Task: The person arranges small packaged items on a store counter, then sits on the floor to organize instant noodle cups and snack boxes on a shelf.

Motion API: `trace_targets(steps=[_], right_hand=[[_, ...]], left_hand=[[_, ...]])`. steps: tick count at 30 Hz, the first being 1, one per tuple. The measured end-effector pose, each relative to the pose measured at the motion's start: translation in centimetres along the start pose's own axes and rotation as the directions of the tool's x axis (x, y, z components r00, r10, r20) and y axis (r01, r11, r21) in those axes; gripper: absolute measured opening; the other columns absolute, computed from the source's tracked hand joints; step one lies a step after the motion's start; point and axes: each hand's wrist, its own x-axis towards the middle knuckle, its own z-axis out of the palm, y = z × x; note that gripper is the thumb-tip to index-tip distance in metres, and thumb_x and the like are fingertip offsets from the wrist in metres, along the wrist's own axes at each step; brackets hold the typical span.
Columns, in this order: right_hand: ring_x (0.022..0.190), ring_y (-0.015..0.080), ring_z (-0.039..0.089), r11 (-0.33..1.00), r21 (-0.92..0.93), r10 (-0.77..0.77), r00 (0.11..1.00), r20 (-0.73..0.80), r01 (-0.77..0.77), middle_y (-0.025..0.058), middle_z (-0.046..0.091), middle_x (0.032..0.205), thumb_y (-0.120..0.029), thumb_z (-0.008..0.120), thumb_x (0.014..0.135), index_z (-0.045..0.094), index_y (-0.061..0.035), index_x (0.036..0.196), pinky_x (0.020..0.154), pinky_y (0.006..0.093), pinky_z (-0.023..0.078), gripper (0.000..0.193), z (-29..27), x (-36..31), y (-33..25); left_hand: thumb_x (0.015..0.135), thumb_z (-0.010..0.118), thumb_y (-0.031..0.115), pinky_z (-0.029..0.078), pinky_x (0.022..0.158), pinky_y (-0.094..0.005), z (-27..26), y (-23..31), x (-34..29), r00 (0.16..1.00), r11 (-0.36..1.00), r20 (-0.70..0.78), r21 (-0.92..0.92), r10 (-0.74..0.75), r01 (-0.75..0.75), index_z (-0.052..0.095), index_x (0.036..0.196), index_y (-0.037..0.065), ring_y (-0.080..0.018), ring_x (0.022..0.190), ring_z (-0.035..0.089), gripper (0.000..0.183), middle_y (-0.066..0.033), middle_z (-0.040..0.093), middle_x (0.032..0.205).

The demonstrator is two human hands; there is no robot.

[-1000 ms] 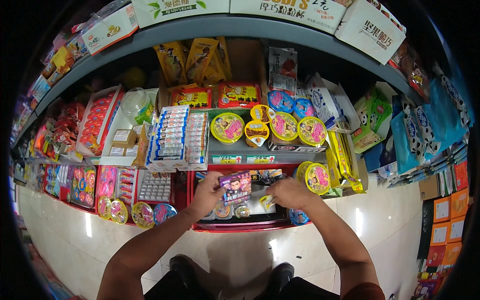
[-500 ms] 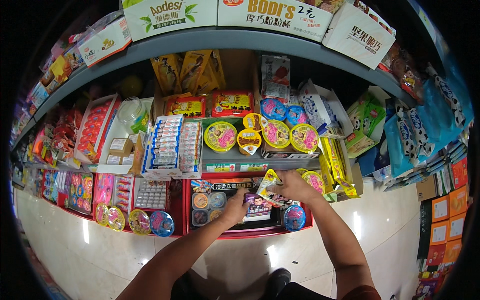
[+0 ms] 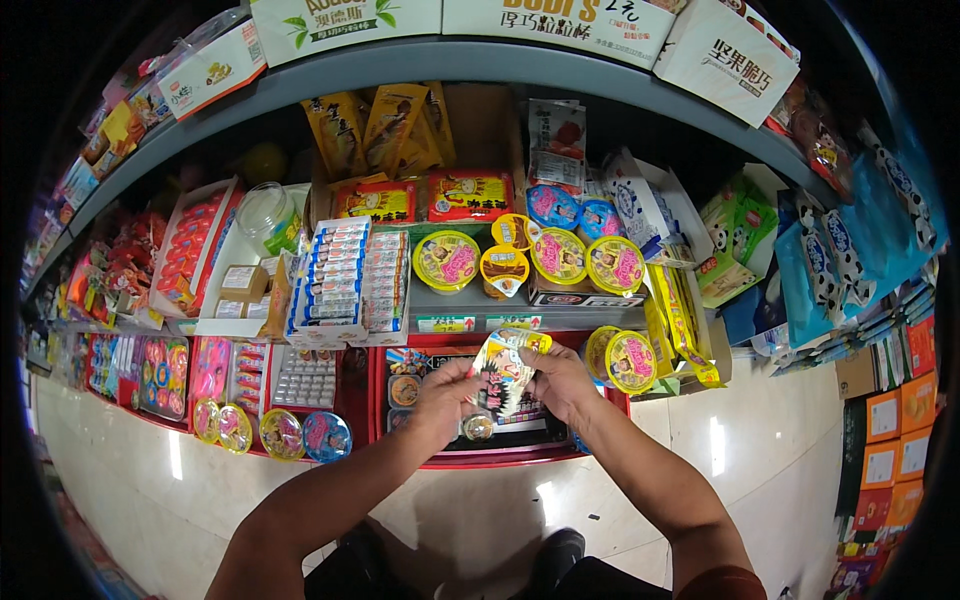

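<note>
Both my hands hold a small, crinkled snack packet (image 3: 508, 362) with white, black and yellow print, above a red display box (image 3: 470, 460). My left hand (image 3: 440, 398) pinches its left edge, and my right hand (image 3: 563, 382) grips the right side, fingers closed. Beneath the packet, a small round cup (image 3: 478, 427) shows in the box. Left of it stands a clear-lidded tub (image 3: 404, 390), partly covered by my left hand. Yellow-lidded round cups (image 3: 631, 361) sit just right of my right hand. My right wrist mostly hides a blue cup.
On the shelf above are a box of wrapped sticks (image 3: 335, 275), yellow-lidded cups (image 3: 446, 261) and red packs (image 3: 470, 195). Yellow long packets (image 3: 680, 330) stick out at the right. A grey shelf edge (image 3: 480, 62) curves overhead. More small cups (image 3: 326, 437) line the lower left front.
The packet, held earlier by my right hand alone, has moved left and is now in both hands. My left hand has left the purple pack in the box and shifted left.
</note>
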Motion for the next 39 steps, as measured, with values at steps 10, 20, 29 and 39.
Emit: trace_targets(steps=[10, 20, 29, 39], right_hand=[[0.079, 0.007, 0.059, 0.44, -0.826, -0.163, 0.936, 0.312, 0.352, 0.0028, 0.068, 0.089, -0.013, 0.065, 0.093, 0.064, 0.0032, 0.102, 0.072, 0.0244, 0.05, 0.019, 1.1, -0.8, -3.5], [0.075, 0.0062, 0.055, 0.668, -0.573, -0.492, 0.86, 0.138, 0.475, 0.0033, 0.068, 0.084, -0.015, 0.063, 0.094, 0.064, 0.0038, 0.098, 0.067, 0.0257, 0.048, 0.019, 1.3, 0.2, -1.4], [0.071, 0.0042, 0.049, 0.699, -0.459, -0.601, 0.798, 0.038, 0.548, -0.0019, 0.061, 0.078, -0.029, 0.052, 0.101, 0.063, 0.0016, 0.091, 0.064, 0.0237, 0.044, 0.034, 0.9, 0.7, -0.5], [0.067, 0.005, 0.041, 0.662, -0.433, -0.704, 0.706, -0.079, 0.612, -0.0032, 0.051, 0.068, -0.039, 0.045, 0.103, 0.054, -0.0027, 0.074, 0.059, 0.0245, 0.038, 0.047, 1.6, 1.2, -0.5]], left_hand=[[0.092, 0.062, 0.009, 0.051, 0.073, -0.0214, -0.7, 4.0, 0.4, 0.958, 0.89, 0.096, 0.354, 0.269, -0.286, 0.065, 0.101, 0.002, -0.006, 0.084, 0.062, 0.011, -0.0029, 0.068, 0.092], [0.092, 0.055, -0.001, 0.055, 0.082, -0.03, 0.2, 5.5, -1.1, 0.968, 0.966, 0.214, 0.192, 0.128, -0.17, 0.057, 0.119, 0.0, -0.0128, 0.094, 0.064, 0.027, -0.0059, 0.066, 0.107], [0.093, 0.053, 0.0, 0.054, 0.082, -0.0299, 0.3, 5.8, -0.5, 0.964, 0.948, 0.189, 0.224, 0.186, -0.226, 0.059, 0.114, 0.0, -0.0135, 0.093, 0.064, 0.022, -0.0075, 0.066, 0.105], [0.092, 0.056, -0.001, 0.055, 0.081, -0.0313, 0.9, 6.3, -0.5, 0.934, 0.932, 0.255, 0.197, 0.25, -0.303, 0.061, 0.106, 0.001, -0.0126, 0.086, 0.065, 0.015, -0.0058, 0.066, 0.098]])
